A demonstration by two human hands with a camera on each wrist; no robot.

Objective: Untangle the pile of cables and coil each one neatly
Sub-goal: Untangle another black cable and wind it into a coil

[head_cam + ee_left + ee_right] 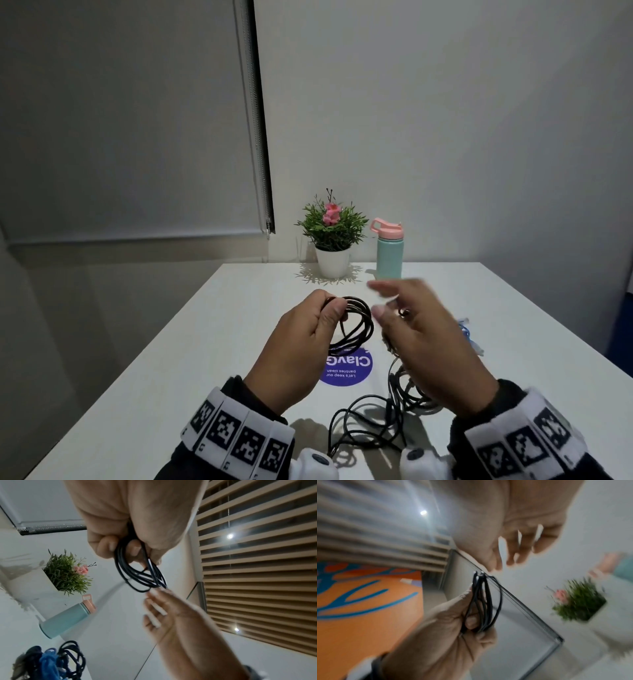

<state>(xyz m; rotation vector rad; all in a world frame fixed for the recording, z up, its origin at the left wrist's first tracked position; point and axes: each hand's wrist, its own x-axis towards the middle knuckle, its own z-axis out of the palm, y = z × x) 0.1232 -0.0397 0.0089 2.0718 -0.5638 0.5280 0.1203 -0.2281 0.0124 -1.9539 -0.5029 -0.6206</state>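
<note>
My left hand (334,306) grips a small coil of thin black cable (359,325) above the middle of the white table (205,342); thumb and fingers pinch its loops together. In the left wrist view the coil (137,574) hangs from the curled fingers (132,549). My right hand (380,298) hovers just right of the coil, motion-blurred, fingers loosely spread and holding nothing that I can make out. A tangled pile of black and grey cables (387,411) lies on the table under my right wrist, with a blue cable (467,330) partly hidden behind that hand.
A potted plant (332,240) and a teal bottle with a pink lid (389,250) stand at the table's far edge. A round purple sticker (346,371) lies flat below the coil. Bare tabletop stretches to the left of my left hand.
</note>
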